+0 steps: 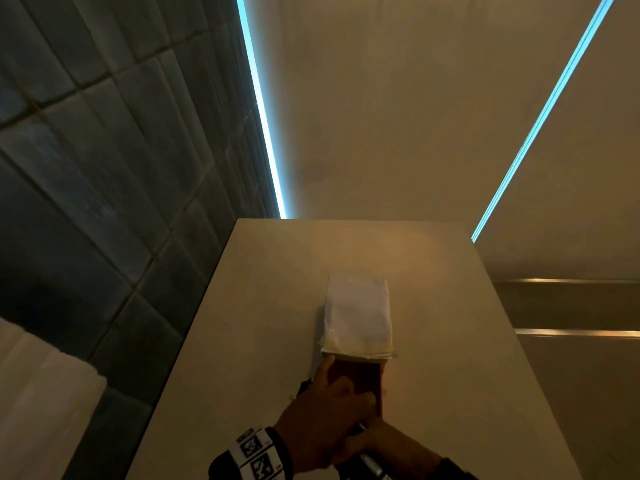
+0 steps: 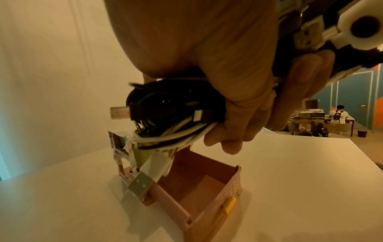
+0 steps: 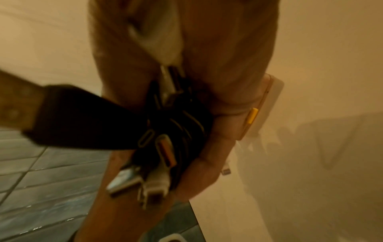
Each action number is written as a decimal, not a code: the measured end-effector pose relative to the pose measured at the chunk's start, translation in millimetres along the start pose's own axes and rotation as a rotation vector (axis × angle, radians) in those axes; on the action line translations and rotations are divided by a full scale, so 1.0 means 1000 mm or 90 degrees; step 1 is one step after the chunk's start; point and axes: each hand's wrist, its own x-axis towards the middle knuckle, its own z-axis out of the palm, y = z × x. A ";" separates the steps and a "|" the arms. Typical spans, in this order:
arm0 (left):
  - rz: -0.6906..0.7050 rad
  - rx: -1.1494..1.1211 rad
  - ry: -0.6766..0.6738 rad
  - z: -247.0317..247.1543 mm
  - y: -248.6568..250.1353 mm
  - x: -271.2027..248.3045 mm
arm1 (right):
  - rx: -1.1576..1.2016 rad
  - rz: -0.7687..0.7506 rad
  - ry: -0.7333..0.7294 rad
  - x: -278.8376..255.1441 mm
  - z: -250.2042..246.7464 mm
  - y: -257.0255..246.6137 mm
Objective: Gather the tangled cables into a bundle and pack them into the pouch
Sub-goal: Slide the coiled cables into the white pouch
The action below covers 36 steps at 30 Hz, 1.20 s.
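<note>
The fingers [image 2: 246, 114] of the left hand [image 1: 323, 424] are curled tight around a bundle of cables [image 2: 170, 113], black and white strands with several plugs sticking out, held just above the open pouch [image 2: 199, 194]. The right hand [image 1: 384, 445] meets the left at the same bundle; the right wrist view shows its fingers [image 3: 209, 165] wrapped round the black coils, with metal and white connectors [image 3: 153, 181] hanging from the underside. The pouch is a pinkish box-like case with a yellow clasp [image 2: 229, 205]; it stands on the pale surface [image 1: 450, 358] with its lid [image 1: 358, 318] thrown back. Only the left wrist view looks into it: the brown interior holds no cables, and the cable ends hang at its rear rim. From the head view both hands hide the bundle almost wholly and cover the near edge of the pouch. A dark tiled floor [image 1: 86, 168] lies to the left of the surface. In the left wrist view, a seated person [image 2: 339, 115] is far off among stacked boxes.
</note>
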 end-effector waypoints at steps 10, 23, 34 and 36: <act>-0.524 -0.175 -0.090 0.043 -0.022 -0.021 | 0.321 0.169 0.233 0.028 -0.028 0.028; -0.650 -0.395 -0.026 0.104 -0.016 0.000 | 0.381 0.131 0.420 0.073 -0.036 0.008; -0.545 -0.407 0.025 0.118 -0.021 -0.005 | 0.026 0.008 0.583 0.111 -0.032 0.041; -0.500 -0.414 0.074 0.118 -0.019 -0.010 | -0.032 0.007 0.588 0.109 -0.031 0.039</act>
